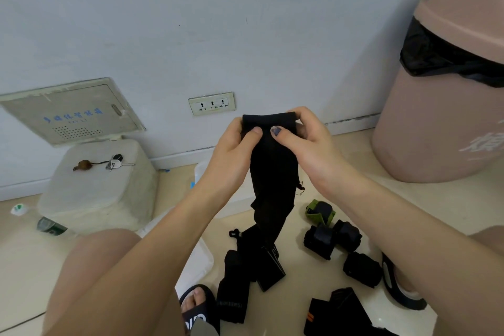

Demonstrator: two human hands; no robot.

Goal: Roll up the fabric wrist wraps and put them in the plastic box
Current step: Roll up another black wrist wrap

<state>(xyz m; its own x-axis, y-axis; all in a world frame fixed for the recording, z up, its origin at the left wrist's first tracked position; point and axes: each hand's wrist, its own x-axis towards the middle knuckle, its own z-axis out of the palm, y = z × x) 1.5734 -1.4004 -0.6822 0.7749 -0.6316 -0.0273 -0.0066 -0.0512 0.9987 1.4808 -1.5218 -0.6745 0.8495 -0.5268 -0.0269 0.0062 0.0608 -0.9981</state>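
Note:
A long black fabric wrist wrap (272, 172) hangs down from both hands in the middle of the view. My left hand (234, 144) and my right hand (302, 136) pinch its folded top end with thumbs in front. Its lower end trails onto the floor. Rolled wraps lie on the floor at right: a green and black one (320, 213), two black ones (319, 241) (347, 234) and another black one (361, 269). Unrolled black wraps (234, 292) lie lower down. A clear plastic box (199, 259) sits behind my left forearm, mostly hidden.
A pink bin with a black liner (447, 76) stands at right. A white stool (101, 185) with keys (114, 162) stands at left against the wall. A plastic bottle (41, 222) lies by it. My sandalled feet (196, 308) are at the bottom.

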